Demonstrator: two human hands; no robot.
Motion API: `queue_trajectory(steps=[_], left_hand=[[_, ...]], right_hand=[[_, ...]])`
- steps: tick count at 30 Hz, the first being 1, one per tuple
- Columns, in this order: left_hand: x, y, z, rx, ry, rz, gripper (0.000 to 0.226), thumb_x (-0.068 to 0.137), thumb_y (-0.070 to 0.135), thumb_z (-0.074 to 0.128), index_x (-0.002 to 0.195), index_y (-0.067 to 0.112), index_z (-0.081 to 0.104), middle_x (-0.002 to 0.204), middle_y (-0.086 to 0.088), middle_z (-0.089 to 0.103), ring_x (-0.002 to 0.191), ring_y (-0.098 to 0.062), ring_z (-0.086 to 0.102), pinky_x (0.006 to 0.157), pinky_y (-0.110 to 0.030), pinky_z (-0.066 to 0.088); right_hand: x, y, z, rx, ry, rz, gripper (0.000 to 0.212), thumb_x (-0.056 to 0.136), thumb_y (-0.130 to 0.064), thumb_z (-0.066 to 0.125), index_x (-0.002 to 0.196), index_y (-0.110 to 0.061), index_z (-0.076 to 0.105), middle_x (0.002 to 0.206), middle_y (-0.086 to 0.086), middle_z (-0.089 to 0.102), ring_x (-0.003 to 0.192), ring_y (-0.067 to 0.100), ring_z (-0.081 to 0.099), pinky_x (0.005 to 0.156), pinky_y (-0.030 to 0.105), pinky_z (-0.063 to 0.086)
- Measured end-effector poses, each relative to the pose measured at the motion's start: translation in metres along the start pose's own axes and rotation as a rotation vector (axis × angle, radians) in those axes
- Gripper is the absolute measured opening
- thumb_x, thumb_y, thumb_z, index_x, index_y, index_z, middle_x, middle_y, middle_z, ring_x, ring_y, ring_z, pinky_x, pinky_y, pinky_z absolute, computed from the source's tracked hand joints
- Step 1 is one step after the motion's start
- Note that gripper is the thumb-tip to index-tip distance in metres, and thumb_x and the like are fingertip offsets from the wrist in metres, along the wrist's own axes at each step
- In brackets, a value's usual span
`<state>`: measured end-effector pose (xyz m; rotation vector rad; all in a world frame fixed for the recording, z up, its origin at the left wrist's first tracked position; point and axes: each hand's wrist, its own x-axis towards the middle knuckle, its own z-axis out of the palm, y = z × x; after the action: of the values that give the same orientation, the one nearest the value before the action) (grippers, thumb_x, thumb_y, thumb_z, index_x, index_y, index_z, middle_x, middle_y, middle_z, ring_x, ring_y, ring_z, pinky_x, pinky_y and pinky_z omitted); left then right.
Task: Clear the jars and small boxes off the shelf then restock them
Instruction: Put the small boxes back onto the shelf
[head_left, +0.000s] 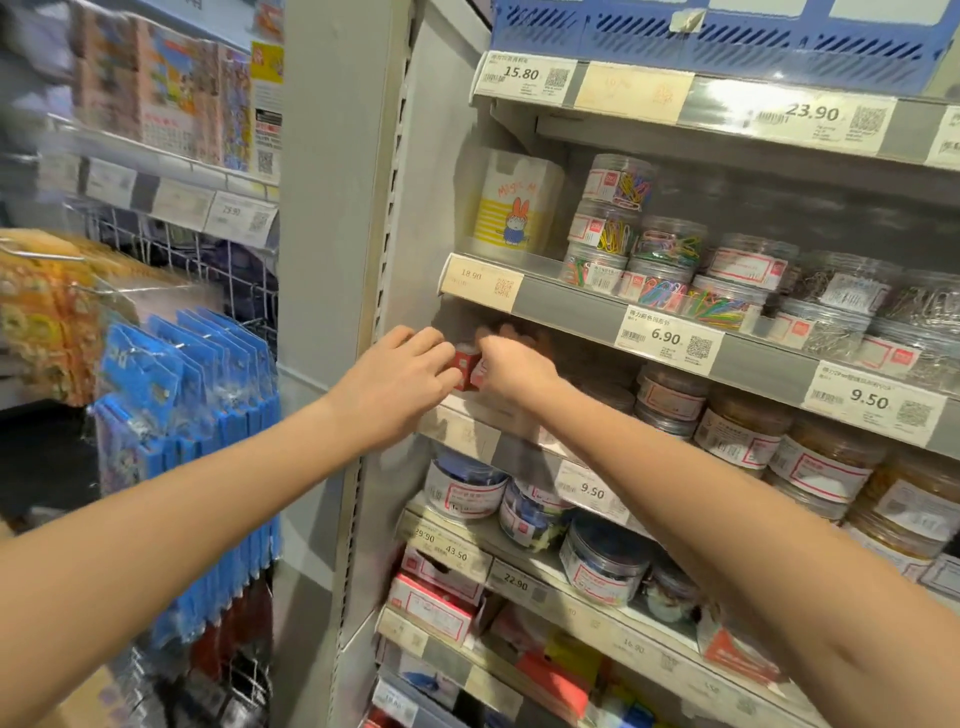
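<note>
Boxes (464, 368), two; left hand (400, 387), right hand (511, 371)

A grey slotted upright (332, 208) stands between price-tagged shelves (571, 307) and a wire rack (236, 270) of blue packets (223, 395).

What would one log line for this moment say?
hands: left hand and right hand both hold small red boxes | where: left end of shelf | nearby: jars at right

My left hand (400, 382) and right hand (511, 371) are bare, and both forearms (208, 509) run bare to the frame's edge.
</note>
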<state>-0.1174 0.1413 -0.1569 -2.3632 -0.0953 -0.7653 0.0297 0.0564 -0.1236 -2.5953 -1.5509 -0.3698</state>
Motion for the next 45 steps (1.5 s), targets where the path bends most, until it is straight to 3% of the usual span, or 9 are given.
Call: queue_trajectory(steps=[4,9,16,21,24,28,35,42,45], left_hand=[[-0.002,0.008,0.006,-0.069,0.063,-0.015,0.042,0.054,0.002,0.072,0.094,0.01,0.066,0.094,-0.009,0.062,0.093,-0.03,0.058,0.073,-0.038,0.047],[-0.002,0.013,0.02,-0.084,0.08,-0.025,0.036,0.06,0.001,0.064,0.095,0.011,0.062,0.094,-0.008,0.058,0.092,-0.029,0.054,0.073,-0.037,0.043],[-0.004,0.016,0.028,-0.113,0.08,-0.095,0.036,0.065,-0.001,0.055,0.098,0.011,0.061,0.098,-0.006,0.057,0.095,-0.028,0.053,0.075,-0.036,0.04],[-0.005,0.016,0.026,-0.149,0.1,-0.12,0.033,0.063,0.0,0.064,0.093,0.012,0.062,0.097,-0.007,0.06,0.094,-0.027,0.055,0.076,-0.036,0.041],[-0.007,0.016,0.026,-0.147,0.111,-0.123,0.033,0.064,-0.004,0.05,0.091,0.01,0.063,0.095,-0.008,0.06,0.093,-0.028,0.055,0.076,-0.037,0.043],[-0.009,0.016,0.024,-0.162,0.132,-0.11,0.051,0.068,0.002,0.016,0.087,0.009,0.063,0.091,-0.009,0.059,0.091,-0.028,0.056,0.076,-0.039,0.045],[-0.008,0.016,0.027,-0.146,0.115,-0.101,0.035,0.062,0.003,0.049,0.092,0.011,0.064,0.095,-0.007,0.06,0.096,-0.027,0.056,0.086,-0.04,0.042],[-0.011,0.015,0.026,-0.109,0.111,-0.083,0.043,0.068,0.0,0.024,0.088,0.012,0.061,0.093,-0.007,0.058,0.096,-0.027,0.055,0.09,-0.044,0.04],[-0.011,0.015,0.027,-0.088,0.096,-0.065,0.039,0.066,0.001,0.031,0.088,0.012,0.061,0.093,-0.007,0.058,0.097,-0.027,0.055,0.091,-0.044,0.04]], right_hand=[[0.022,-0.005,0.001,-0.132,-0.259,0.012,0.051,0.094,-0.02,0.054,0.14,-0.007,0.037,0.135,0.013,0.049,0.12,0.026,0.048,0.088,0.029,0.037],[0.042,0.002,0.014,-0.197,-0.198,0.016,0.097,0.08,-0.028,0.069,0.151,-0.019,0.005,0.139,0.012,0.044,0.122,0.03,0.048,0.091,0.033,0.04],[0.051,0.027,0.021,-0.277,-0.114,-0.051,0.081,0.078,-0.038,0.07,0.144,-0.028,0.024,0.134,0.004,0.049,0.118,0.026,0.05,0.092,0.039,0.043],[0.061,0.032,0.016,-0.305,-0.139,-0.032,0.102,0.068,-0.049,0.076,0.148,-0.028,0.017,0.132,0.009,0.049,0.115,0.029,0.051,0.089,0.035,0.045],[0.067,0.035,0.011,-0.319,-0.138,-0.027,0.111,0.064,-0.05,0.081,0.15,-0.022,0.015,0.142,0.012,0.041,0.126,0.032,0.043,0.1,0.036,0.038],[0.069,0.036,0.013,-0.367,-0.111,-0.047,0.105,0.071,-0.05,0.076,0.15,-0.02,0.014,0.134,0.014,0.049,0.119,0.032,0.05,0.096,0.037,0.043],[0.074,0.028,0.024,-0.35,-0.042,-0.028,0.092,0.08,-0.042,0.07,0.15,-0.021,0.013,0.118,0.014,0.057,0.101,0.03,0.06,0.078,0.035,0.049],[0.079,0.03,0.036,-0.432,-0.014,0.03,0.076,0.092,-0.036,0.057,0.151,-0.02,0.011,0.125,0.017,0.054,0.108,0.031,0.059,0.087,0.038,0.049],[0.083,0.024,0.043,-0.471,-0.003,0.054,0.07,0.094,-0.031,0.053,0.151,-0.02,0.013,0.128,0.02,0.052,0.111,0.034,0.058,0.09,0.042,0.049]])
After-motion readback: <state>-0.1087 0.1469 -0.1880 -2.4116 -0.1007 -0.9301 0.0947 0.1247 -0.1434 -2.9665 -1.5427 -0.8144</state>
